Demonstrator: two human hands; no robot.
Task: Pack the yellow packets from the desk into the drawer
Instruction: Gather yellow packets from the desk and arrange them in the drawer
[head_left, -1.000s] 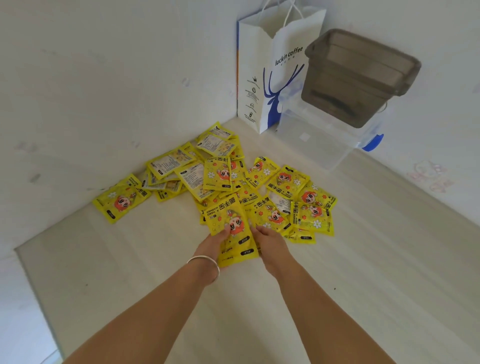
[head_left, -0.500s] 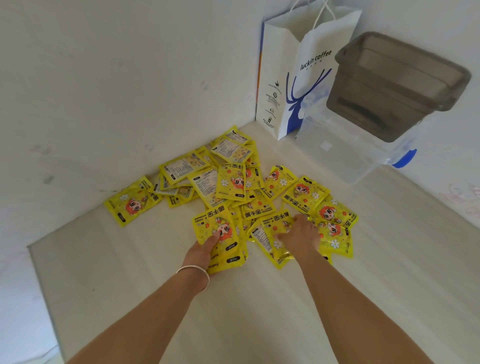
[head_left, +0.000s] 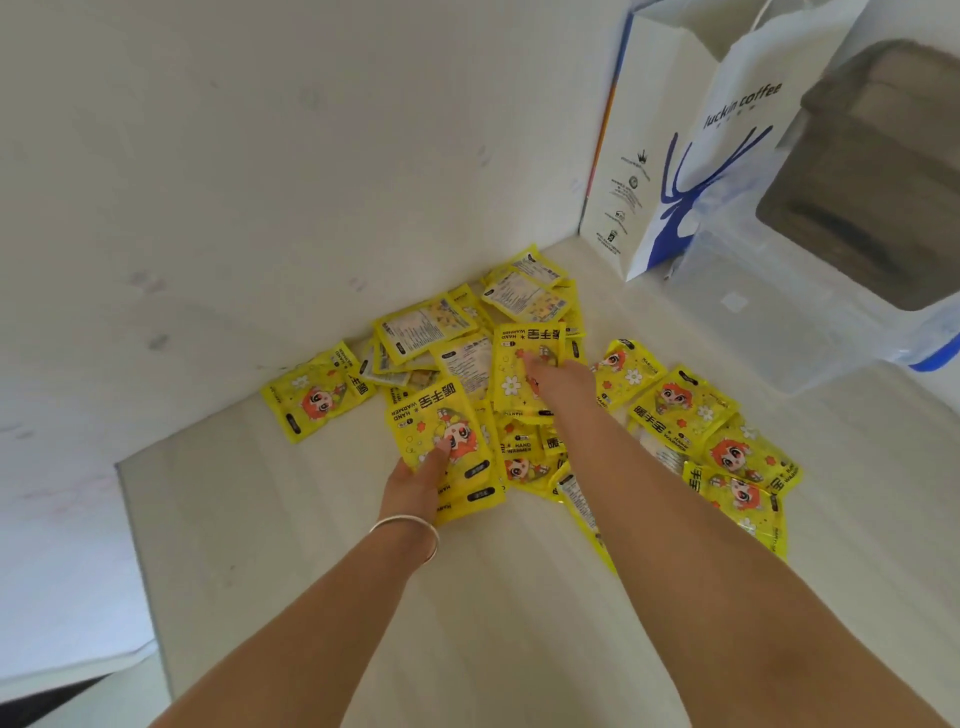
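A pale wooden desk (head_left: 467, 623) fills the near part of the scene, set into a corner of white walls (head_left: 234, 156). At far right stands a white paper bag (head_left: 691, 156) printed "luckin coffee" with a blue deer, and just right of it a clear plastic box (head_left: 779, 322) with a smoky grey bin (head_left: 872, 171) on top. A spread of yellow packets (head_left: 670, 405) marked "HAND WARMER" lies overlapping on the desk, from the left wall across to the right. The left hand (head_left: 415, 480), a silver bangle (head_left: 408, 527) on its wrist, grips a small stack of packets (head_left: 441, 431) at the near left of the spread, thumb on top. The right hand (head_left: 558, 376) reaches further in, fingers resting on one upright-facing packet (head_left: 524, 364); whether it grips is unclear.
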